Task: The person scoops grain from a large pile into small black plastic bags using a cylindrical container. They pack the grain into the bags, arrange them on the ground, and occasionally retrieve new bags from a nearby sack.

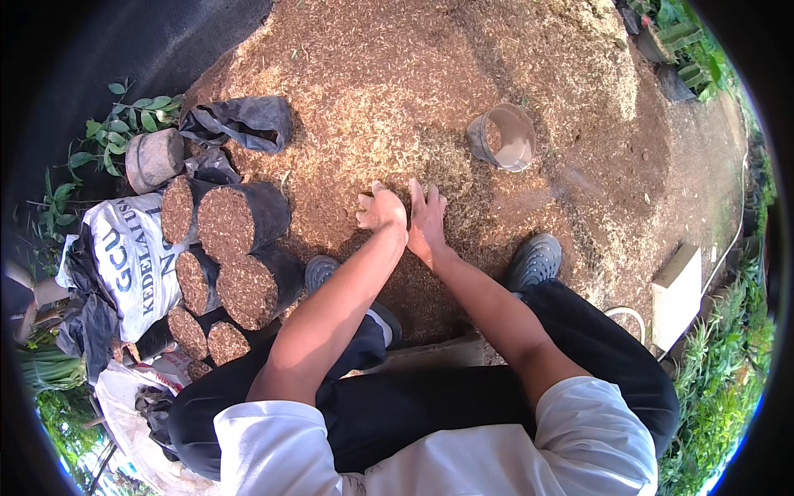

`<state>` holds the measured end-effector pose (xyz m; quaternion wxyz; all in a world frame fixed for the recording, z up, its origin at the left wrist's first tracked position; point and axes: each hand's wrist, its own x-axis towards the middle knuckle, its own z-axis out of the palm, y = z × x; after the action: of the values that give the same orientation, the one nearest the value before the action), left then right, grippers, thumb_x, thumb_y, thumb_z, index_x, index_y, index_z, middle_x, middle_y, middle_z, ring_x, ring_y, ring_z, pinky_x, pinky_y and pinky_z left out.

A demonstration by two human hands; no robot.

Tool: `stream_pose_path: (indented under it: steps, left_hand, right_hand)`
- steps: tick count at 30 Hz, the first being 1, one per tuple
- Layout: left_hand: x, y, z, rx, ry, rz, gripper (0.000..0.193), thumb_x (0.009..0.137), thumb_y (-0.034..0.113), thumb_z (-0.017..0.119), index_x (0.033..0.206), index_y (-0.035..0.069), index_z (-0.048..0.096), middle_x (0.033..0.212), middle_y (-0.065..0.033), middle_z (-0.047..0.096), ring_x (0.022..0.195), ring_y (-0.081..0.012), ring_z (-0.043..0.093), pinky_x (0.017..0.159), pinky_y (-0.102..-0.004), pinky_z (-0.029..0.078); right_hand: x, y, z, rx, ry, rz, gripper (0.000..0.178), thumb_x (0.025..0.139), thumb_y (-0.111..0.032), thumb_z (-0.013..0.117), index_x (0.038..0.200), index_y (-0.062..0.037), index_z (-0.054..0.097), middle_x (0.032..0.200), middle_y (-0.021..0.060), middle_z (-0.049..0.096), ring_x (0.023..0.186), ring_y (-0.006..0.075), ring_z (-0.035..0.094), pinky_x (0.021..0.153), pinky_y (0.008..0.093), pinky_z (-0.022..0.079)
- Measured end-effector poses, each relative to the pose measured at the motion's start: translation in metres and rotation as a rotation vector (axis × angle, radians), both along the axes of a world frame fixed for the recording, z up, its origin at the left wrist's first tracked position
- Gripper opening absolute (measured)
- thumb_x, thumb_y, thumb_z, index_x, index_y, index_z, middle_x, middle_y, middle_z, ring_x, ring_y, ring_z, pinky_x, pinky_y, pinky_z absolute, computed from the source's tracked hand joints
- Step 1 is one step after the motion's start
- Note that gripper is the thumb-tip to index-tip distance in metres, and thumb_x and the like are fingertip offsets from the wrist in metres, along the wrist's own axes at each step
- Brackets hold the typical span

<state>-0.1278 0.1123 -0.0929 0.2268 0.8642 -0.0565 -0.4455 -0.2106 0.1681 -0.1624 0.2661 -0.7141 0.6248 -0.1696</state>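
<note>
My left hand (383, 208) is at the near part of a broad heap of brown soil mixed with pale husks (372, 107). Its fingers are bent and apart, with nothing seen in them. Close beside it, wrists nearly meeting, my right hand (427, 217) points away from me with fingers stretched and spread on the mix. Whether the palms touch any loose mix is hidden. Beyond my right hand, a greyish plastic pot (514, 140) leans in the heap. Several black polybags filled with the mix (269, 217) stand grouped to my left.
A limp black polybag (240, 122) lies beyond the filled ones, near a grey round pot (155, 160). At far left are a white printed sack (132, 264) and leafy plants (124, 128). My shoes (536, 260) flank the hands. A pale block (676, 298) stands at right.
</note>
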Motion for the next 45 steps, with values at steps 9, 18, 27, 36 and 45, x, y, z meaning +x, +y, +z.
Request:
stream_pose_path:
  steps: [9, 18, 27, 36, 45]
  left_hand:
    - [0.042, -0.077, 0.045, -0.510, 0.523, 0.211, 0.063, 0.111, 0.039, 0.032, 0.164, 0.004, 0.030, 0.166, -0.0234, 0.035, 0.149, -0.0411, 0.040, 0.125, -0.0589, 0.031]
    - [0.092, -0.076, -0.002, -0.311, -0.306, -0.507, 0.086, 0.102, 0.068, 0.046, 0.171, 0.025, 0.019, 0.175, -0.0216, 0.017, 0.161, -0.0422, 0.018, 0.131, -0.0513, 0.016]
    - [0.120, -0.091, -0.049, -0.912, 0.485, -0.201, 0.055, 0.107, 0.032, 0.048, 0.157, 0.009, 0.052, 0.162, -0.0116, 0.047, 0.151, -0.0274, 0.040, 0.129, -0.0400, 0.022]
    - [0.081, -0.083, -0.016, -0.282, -0.287, -0.523, 0.074, 0.107, 0.064, 0.034, 0.169, 0.023, 0.027, 0.170, -0.0217, 0.031, 0.155, -0.0400, 0.033, 0.127, -0.0502, 0.025]
    - [0.064, -0.081, 0.000, -0.627, 0.647, 0.073, 0.077, 0.106, 0.054, 0.045, 0.165, 0.006, 0.033, 0.168, -0.0198, 0.037, 0.155, -0.0352, 0.035, 0.127, -0.0525, 0.024]
  right_hand:
    - [-0.074, -0.137, 0.053, -0.220, 0.129, 0.087, 0.075, 0.086, -0.012, 0.075, 0.154, 0.0014, 0.046, 0.147, 0.0309, 0.055, 0.135, 0.0496, 0.052, 0.119, 0.0509, 0.043]
    - [-0.030, -0.156, 0.055, -0.034, 0.281, -0.272, 0.102, 0.084, -0.043, 0.086, 0.161, -0.0023, 0.033, 0.163, 0.0320, 0.035, 0.153, 0.0444, 0.036, 0.127, 0.0494, 0.030]
    - [-0.036, -0.114, 0.066, -0.262, -0.256, 0.151, 0.077, 0.081, 0.001, 0.070, 0.153, -0.0192, 0.049, 0.163, 0.0215, 0.040, 0.146, 0.0434, 0.045, 0.122, 0.0532, 0.037]
    - [0.008, -0.066, 0.040, -0.002, -0.136, -0.696, 0.110, 0.083, -0.020, 0.083, 0.169, -0.0114, 0.016, 0.163, 0.0307, 0.028, 0.148, 0.0537, 0.031, 0.121, 0.0564, 0.034]
    - [-0.015, -0.125, 0.041, 0.099, -0.860, -0.374, 0.098, 0.082, 0.001, 0.075, 0.166, -0.0054, 0.026, 0.165, 0.0231, 0.036, 0.151, 0.0331, 0.038, 0.126, 0.0417, 0.031]
